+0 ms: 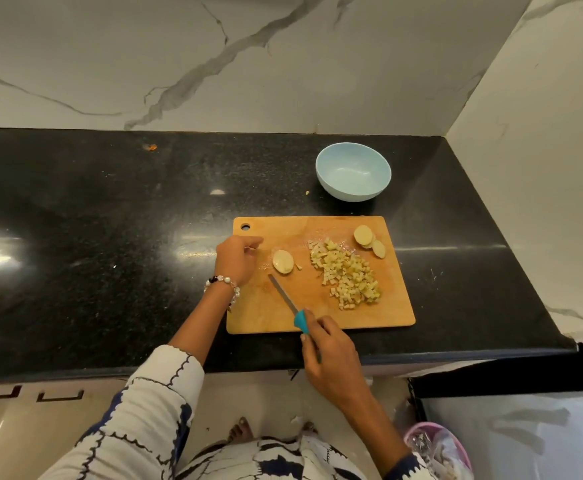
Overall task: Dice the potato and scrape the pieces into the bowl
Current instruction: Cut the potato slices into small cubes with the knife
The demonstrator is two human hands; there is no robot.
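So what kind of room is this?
Most likely a home kitchen: a black stone counter against marble-look walls, a wooden cutting board with diced potato, and a blue bowl nearby.

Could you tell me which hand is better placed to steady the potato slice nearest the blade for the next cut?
The left hand: it holds nothing and sits on the cutting board right beside that potato slice. The right hand already grips the knife.

Left hand [236, 259] loosely curled, holding nothing; right hand [328, 355] gripping a handle.
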